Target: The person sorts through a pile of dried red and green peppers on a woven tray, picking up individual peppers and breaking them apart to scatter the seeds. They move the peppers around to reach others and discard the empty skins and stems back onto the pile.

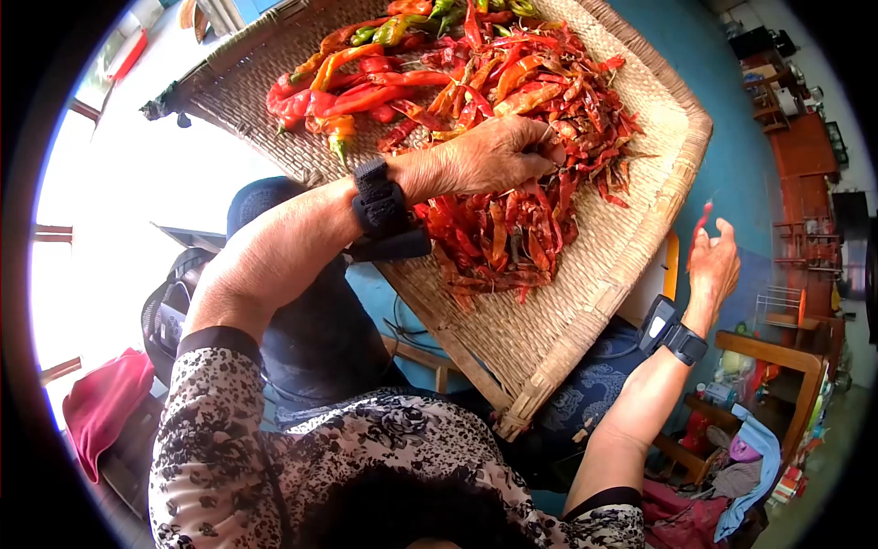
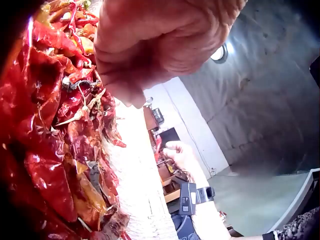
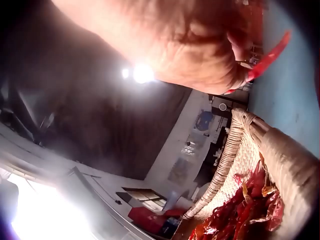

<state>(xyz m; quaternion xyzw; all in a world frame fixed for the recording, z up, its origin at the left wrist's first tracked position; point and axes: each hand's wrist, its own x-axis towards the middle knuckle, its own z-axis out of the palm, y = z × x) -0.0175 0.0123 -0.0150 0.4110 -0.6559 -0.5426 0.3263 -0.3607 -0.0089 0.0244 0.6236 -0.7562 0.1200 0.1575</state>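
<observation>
Dried red peppers (image 1: pixel 498 233) lie heaped on a woven tray (image 1: pixel 599 261), with glossier red ones (image 1: pixel 366 96) towards its upper left. Over the heap is the left hand (image 1: pixel 489 157), fingers bent and fingertips near the peppers; whether they pinch one cannot be told. In the left wrist view, that hand (image 2: pixel 160 42) hangs beside the peppers (image 2: pixel 55 170). Beyond the tray's right edge, the right hand (image 1: pixel 713 265) pinches a slender red pepper (image 1: pixel 702 222). The right wrist view shows this pepper (image 3: pixel 270 57) sticking out from the hand (image 3: pixel 185 50).
The tray's raised rim (image 1: pixel 693 137) stands between the heap and the right hand. Below the right arm are a wooden chair (image 1: pixel 777 352) and a pile of clothes (image 1: pixel 732 480). A pink cloth (image 1: pixel 105 412) hangs at the lower left. Wooden furniture (image 1: pixel 805 156) stands at the far right.
</observation>
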